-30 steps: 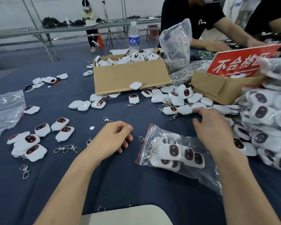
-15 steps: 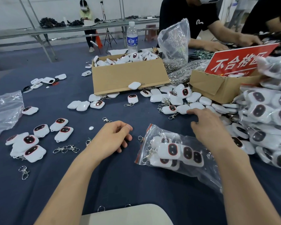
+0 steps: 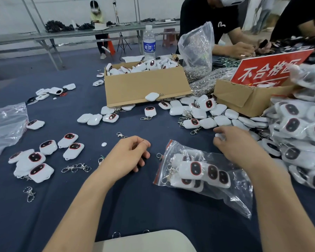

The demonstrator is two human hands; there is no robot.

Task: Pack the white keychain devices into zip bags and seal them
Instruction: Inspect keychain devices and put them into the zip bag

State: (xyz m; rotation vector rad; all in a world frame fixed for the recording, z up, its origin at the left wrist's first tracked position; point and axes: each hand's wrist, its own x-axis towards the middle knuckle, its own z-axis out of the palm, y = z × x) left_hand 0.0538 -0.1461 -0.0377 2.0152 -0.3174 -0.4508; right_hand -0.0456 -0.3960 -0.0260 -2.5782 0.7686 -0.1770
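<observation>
A clear zip bag [image 3: 231, 195] with a red strip lies on the blue cloth in front of me, holding several white keychain devices [image 3: 195, 170]. Just behind it, my right hand [image 3: 240, 144] curls over the edge of a loose pile of devices [image 3: 195, 122] and pinches one white keychain device [image 3: 218, 135] between thumb and fingers. My left hand [image 3: 129, 153] rests on the cloth to the left of the bag, fingers loosely curled, holding nothing. Whether the bag's mouth is sealed cannot be told.
A cardboard box [image 3: 147, 86] full of devices stands behind, a second box [image 3: 244, 99] with a red sign at right. Packed bags [image 3: 298, 135] are heaped far right. More devices [image 3: 42, 160] and metal clasps [image 3: 76, 168] lie left. Other people work across the table.
My right hand's fingers have curled in at the pile's edge and closed on a white device. My left hand has stayed where it was.
</observation>
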